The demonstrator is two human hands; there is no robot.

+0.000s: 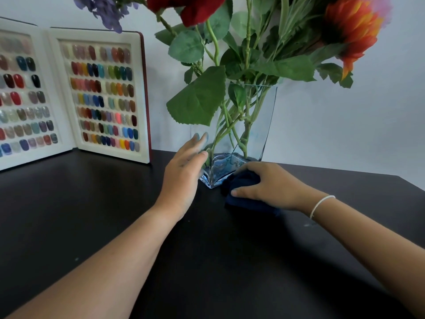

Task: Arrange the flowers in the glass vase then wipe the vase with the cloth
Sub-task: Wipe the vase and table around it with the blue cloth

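A square clear glass vase [257, 125] stands on the black table [207, 249] near the wall. In it are several artificial flowers with green stems and leaves: a red one [195, 8], an orange one [351, 31] and a purple one [103, 8]. My left hand [184, 171] lies flat with straight fingers against the vase's lower left side. My right hand [269, 185] grips a dark blue cloth [241, 187] and presses it against the base of the vase at its front right.
An open white display book of coloured nail samples [103, 95] stands against the wall at the left. The pale wall [345, 134] is right behind the vase. The table's right edge runs diagonally at the far right.
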